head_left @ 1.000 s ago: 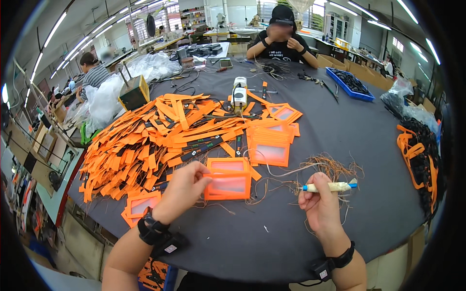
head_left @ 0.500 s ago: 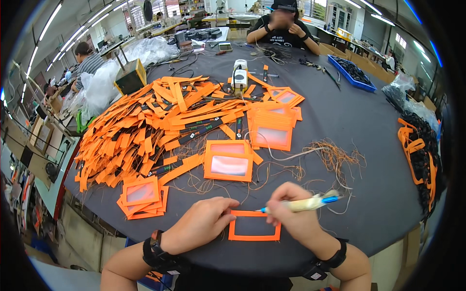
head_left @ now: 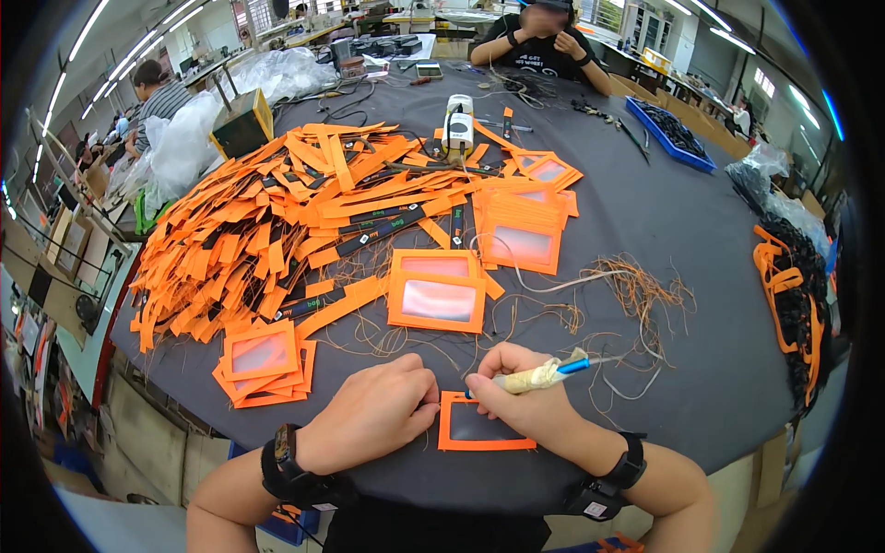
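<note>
Gripped between thumb and fingers of the right hand point(head_left: 535, 398), a tape-wrapped pen-like tool point(head_left: 533, 379) slanted at lower centre of the view, its tip over an orange frame point(head_left: 484, 445), near the left end of the top edge; half a second earlier it had been near that edge's middle. The left hand point(head_left: 373, 412), fingers extended before, had curled just beside the left edge; whether it held anything could not be told. Stacked frames point(head_left: 396, 300) lay at centre, a strip heap point(head_left: 230, 253) left of them
</note>
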The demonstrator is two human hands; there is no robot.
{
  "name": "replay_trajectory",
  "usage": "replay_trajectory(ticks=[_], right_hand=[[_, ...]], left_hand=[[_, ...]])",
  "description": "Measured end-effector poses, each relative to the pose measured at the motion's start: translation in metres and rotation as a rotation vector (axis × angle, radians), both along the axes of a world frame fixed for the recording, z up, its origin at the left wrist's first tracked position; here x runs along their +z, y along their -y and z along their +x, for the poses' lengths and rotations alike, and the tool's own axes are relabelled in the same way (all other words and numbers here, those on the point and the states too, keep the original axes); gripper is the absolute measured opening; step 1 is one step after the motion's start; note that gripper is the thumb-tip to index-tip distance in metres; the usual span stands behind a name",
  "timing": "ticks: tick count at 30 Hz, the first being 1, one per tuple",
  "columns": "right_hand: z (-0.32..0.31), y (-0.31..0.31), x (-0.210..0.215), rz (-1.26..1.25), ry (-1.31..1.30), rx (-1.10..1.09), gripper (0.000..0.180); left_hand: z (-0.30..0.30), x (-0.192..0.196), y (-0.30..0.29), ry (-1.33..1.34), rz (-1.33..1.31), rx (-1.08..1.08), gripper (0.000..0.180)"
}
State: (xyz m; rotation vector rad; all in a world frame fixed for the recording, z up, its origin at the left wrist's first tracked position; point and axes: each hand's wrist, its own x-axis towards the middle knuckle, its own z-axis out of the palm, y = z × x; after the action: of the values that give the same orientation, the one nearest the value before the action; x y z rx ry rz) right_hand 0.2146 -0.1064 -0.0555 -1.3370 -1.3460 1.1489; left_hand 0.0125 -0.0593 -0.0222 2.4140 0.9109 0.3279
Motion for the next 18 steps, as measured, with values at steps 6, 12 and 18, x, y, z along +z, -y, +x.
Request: replay_trajectory(ticks=[6, 12, 18], right_hand=[[0.0003, 0.0019, 0.0028, -0.023, 0.05, 0.007, 0.019], [-0.0005, 0.002, 0.0044, 0.007, 0.077, 0.016, 0.02], [0.0004, 0.0005, 0.0075, 0.098, 0.189, 0.061, 0.02]], left_hand=[[0.0036, 0.0032, -0.0012, 0.133, -0.109, 0.019, 0.01], [0.0059, 0.0037, -0.0023, 0.148, -0.144, 0.028, 0.011], [0.0046, -0.005, -0.0046, 0.201, -0.121, 0.029, 0.012]])
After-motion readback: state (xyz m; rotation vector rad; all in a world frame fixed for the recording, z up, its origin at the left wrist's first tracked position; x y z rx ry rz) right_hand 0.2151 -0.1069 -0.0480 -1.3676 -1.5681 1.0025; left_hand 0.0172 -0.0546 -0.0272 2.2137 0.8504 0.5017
